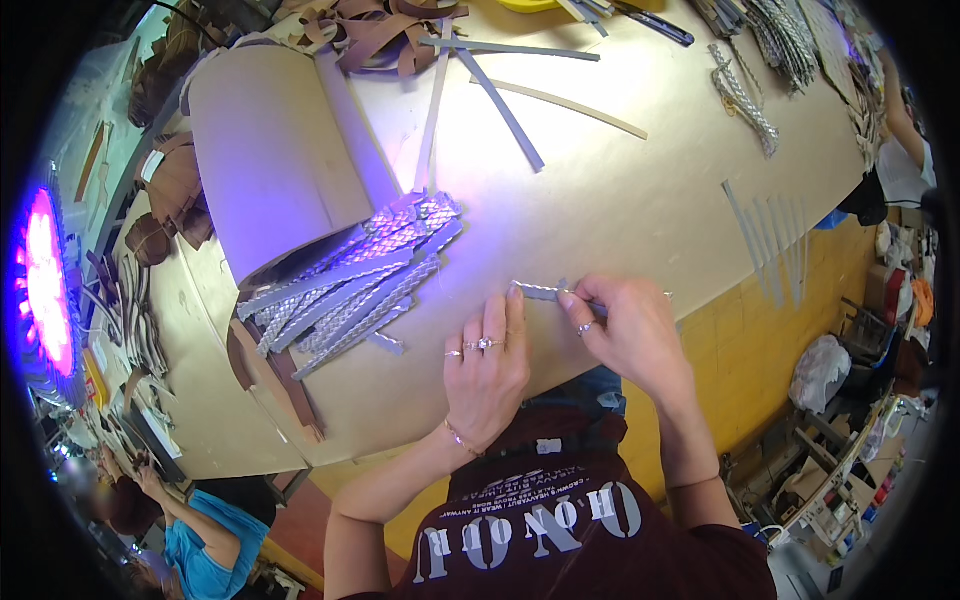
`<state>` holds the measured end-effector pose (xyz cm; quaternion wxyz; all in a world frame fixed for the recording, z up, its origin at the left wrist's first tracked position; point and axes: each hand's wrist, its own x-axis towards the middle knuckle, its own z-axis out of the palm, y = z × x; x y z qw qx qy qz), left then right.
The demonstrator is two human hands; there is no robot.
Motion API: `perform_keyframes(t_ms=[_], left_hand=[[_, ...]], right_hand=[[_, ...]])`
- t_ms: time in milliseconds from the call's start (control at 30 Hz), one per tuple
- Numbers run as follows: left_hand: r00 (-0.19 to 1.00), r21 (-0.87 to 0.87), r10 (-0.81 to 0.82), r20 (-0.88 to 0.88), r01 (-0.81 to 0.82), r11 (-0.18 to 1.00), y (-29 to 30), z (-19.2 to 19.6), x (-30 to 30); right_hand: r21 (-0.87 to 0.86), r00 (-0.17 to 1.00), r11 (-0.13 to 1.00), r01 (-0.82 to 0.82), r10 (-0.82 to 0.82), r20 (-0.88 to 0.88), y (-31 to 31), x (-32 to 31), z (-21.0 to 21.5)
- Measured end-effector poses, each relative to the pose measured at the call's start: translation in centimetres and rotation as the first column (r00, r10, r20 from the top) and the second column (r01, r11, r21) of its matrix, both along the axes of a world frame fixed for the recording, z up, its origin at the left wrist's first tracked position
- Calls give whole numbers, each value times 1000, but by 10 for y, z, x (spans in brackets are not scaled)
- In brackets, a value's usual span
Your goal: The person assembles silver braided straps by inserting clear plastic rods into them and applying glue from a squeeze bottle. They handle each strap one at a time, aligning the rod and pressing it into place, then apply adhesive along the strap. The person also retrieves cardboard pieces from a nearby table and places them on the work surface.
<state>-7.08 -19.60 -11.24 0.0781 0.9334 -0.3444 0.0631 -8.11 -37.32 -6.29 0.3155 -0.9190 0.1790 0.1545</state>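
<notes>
Although the fingers cover part of it, a narrow braided strip in silver-white with a flat grey band along it (537, 291) can be made out on the gold-coloured table covering (610, 210), near the edge closest to the person. The left hand (487, 370) lies with its fingers stretched out side by side, a fingertip touching the strip's left end; its thumb is hidden, so I cannot tell whether it pinches from beneath. The right hand (632, 335) is curled, thumb and forefinger pinching the strip farther along, while its other fingers are folded mostly out of sight. A small pale tip (669, 295) shows past the knuckles, but whether it belongs to the same strip is unclear.

To the left, a heap of flat silver-grey braided lengths (370, 270) overlaps so closely that single pieces are hard to separate; some of its ends run into the shadow under a large curved brown sheet (270, 150), and violet glare washes over its upper part. Beyond, the tangle of brown flat strips (385, 40) and a yellow object (527, 4) are cut off by the upper rim. At lower left, a co-worker in a blue top (215, 540) is partly lost at the dark fisheye border.
</notes>
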Motion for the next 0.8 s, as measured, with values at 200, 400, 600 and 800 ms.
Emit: perform_keyframes(t_ms=[200, 400, 600, 800], left_hand=[[986, -204, 14, -167, -49, 978, -6, 3, -8], [897, -152, -75, -435, 9, 988, -17, -4, -19], [899, -180, -98, -427, 22, 984, -16, -8, -20], [933, -58, -83, -350, 67, 996, -17, -4, -18]], right_hand=[[8, 1000, 1000, -2, 2, -4, -1, -1, -4], [25, 999, 999, 25, -26, 44, -2, -5, -8], [76, 995, 997, 34, -27, -94, -29, -15, 6], [117, 999, 993, -26, 30, -37, -38, -17, 2]])
